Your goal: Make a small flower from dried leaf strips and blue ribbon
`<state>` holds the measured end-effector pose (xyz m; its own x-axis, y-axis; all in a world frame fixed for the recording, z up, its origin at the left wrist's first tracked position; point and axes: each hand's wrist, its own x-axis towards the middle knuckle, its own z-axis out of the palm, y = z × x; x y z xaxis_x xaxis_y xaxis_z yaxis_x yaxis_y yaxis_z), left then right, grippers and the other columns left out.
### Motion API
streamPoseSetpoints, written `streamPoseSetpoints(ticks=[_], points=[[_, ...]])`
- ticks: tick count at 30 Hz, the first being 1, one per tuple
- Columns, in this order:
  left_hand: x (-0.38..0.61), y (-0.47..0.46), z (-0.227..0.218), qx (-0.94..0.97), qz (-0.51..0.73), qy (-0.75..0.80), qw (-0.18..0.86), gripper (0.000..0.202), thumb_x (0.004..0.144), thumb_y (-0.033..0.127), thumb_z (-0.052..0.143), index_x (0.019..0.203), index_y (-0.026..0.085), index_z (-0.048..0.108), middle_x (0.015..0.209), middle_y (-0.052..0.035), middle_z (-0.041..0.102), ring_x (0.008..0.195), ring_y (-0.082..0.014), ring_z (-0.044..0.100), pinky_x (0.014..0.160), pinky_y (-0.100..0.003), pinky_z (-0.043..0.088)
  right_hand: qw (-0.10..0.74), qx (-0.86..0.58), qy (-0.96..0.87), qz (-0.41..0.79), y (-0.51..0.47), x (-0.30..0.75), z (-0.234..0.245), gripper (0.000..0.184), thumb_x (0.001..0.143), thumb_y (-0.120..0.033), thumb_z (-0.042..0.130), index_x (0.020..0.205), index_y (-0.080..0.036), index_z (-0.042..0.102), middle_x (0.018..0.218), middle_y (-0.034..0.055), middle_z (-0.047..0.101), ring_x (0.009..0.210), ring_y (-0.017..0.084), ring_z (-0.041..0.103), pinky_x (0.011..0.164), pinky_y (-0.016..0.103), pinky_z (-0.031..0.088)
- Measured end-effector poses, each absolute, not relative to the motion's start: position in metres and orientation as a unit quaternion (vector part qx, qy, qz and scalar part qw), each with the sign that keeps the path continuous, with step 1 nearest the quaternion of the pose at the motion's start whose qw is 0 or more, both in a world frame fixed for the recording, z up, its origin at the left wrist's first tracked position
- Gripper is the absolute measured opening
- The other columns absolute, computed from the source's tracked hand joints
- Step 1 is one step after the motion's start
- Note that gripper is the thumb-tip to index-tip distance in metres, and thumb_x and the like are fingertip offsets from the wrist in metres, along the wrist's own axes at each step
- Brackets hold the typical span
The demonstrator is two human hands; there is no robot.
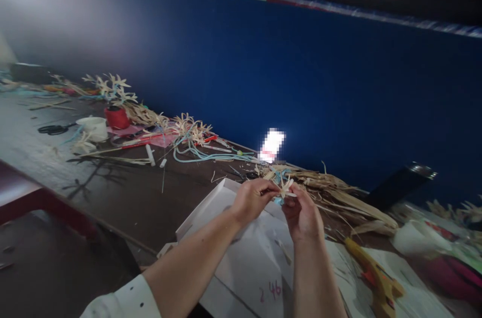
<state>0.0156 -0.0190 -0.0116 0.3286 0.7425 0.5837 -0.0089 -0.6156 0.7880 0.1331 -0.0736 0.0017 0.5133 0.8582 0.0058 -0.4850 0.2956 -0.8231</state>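
I have both bare hands in the head view, working close together over the far end of a white box (203, 210). The left hand (253, 201) has its thumb and forefinger pinched at the left side of a pale flower (285, 188); the right hand (304, 211) grasps the same flower from the right, so I count 2 hands on 1 piece. A light-blue bit (278, 201) shows just under the petals, between the hands; I can't tell how it is fixed. Red writing (271, 291) on the white surface below includes the digits 46.

Past the hands, I see dried husks (339, 192) strewn along the far edge of the table (146, 212), which runs beside a blue partition (339, 82). A yellow glue gun (372, 275) lies to the right of the right forearm. Up the table to the left, light-blue cords (211, 157) trail near the far edge, close to more pale flowers (192, 128). Farther along I make out a red spool (117, 117), with a white cup (98, 129) just beside it and black-handled scissors (54, 129) nearer the table's left-hand edge.
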Motion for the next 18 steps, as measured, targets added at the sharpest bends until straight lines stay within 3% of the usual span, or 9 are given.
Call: streamPoseSetpoints(ticks=[18], points=[[0.0169, -0.0192, -0.0137, 0.726, 0.53, 0.266, 0.348, 0.007, 0.075, 0.019, 0.064, 0.079, 0.019, 0.07, 0.077, -0.0008, 0.069, 0.07, -0.011, 0.061, 0.069, -0.019, 0.046, 0.77, -0.466, -0.251, 0.358, -0.0731, 0.1316, 0.0008, 0.021, 0.055, -0.022, 0.073, 0.075, -0.016, 0.069, 0.061, -0.0031, 0.053, 0.049, 0.004, 0.037, 0.041, 0.015, 0.027]])
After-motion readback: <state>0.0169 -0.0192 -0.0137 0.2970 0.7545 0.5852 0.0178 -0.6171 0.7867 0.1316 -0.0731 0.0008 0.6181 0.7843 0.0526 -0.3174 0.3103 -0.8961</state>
